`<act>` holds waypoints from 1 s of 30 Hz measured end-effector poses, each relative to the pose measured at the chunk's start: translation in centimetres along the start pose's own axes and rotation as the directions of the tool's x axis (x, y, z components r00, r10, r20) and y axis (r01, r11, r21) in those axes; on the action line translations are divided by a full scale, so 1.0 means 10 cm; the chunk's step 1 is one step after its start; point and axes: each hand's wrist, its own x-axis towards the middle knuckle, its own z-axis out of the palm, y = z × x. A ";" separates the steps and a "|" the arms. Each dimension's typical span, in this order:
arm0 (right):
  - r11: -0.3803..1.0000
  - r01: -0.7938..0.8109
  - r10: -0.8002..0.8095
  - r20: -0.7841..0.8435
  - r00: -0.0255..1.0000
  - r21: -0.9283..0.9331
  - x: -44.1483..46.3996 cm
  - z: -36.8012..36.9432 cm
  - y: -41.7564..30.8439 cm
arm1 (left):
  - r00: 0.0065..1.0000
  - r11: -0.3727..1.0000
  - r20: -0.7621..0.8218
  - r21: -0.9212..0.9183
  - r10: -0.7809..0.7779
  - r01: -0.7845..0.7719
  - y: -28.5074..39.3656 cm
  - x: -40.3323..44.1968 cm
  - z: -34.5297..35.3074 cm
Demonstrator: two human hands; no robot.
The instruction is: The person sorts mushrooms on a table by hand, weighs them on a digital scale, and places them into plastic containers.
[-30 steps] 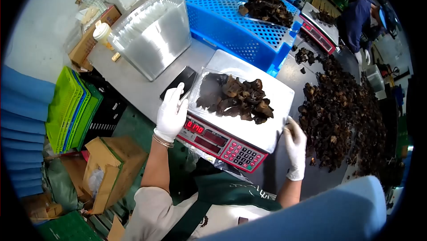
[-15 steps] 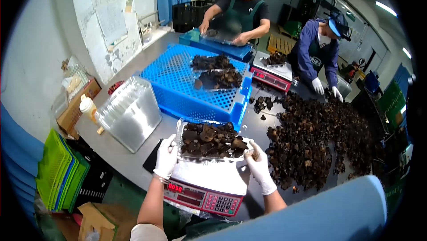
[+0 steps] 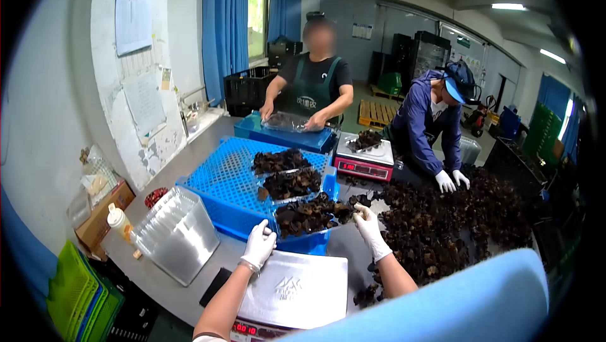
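Between my two gloved hands is a clear plastic tray of dark wood ear mushrooms [image 3: 309,215], held beside the near edge of the blue crate [image 3: 224,211]. My left hand [image 3: 259,245] grips the tray's left near corner. The right end is pinched in the fingers of my right hand [image 3: 370,231]. Below and nearer to me stands a weighing scale [image 3: 297,288] with a bare metal plate and red digits. Two more filled trays, one farther tray [image 3: 281,161] and one nearer tray [image 3: 290,185], lie on the crate's perforated top.
A heap of loose mushrooms [image 3: 435,228] covers the table's right side. At left stands a stack of clear trays [image 3: 177,235] near a bottle [image 3: 118,221]. Across the table, one person holds a tray [image 3: 288,122]; another reaches into the heap near a second scale [image 3: 363,159].
My hands have lifted the filled tray off the scale and carried it forward to the crate. The scale's plate is now bare. The view has tilted up.
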 end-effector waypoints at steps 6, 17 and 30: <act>0.937 -0.186 0.212 -0.057 0.976 0.294 -0.11 0.12 0.00 | 0.882 0.792 -0.149 0.525 0.447 -0.312 0.45 0.58 -0.42; 0.931 -0.181 0.215 -0.077 0.974 0.317 0.11 0.24 -0.05 | 0.964 0.742 -0.233 0.667 0.126 0.064 0.09 2.54 -0.48; 0.949 -0.293 0.289 0.049 0.956 0.120 1.26 0.78 -0.18 | 0.887 0.947 -0.462 0.284 -0.002 0.150 -0.24 2.68 -1.10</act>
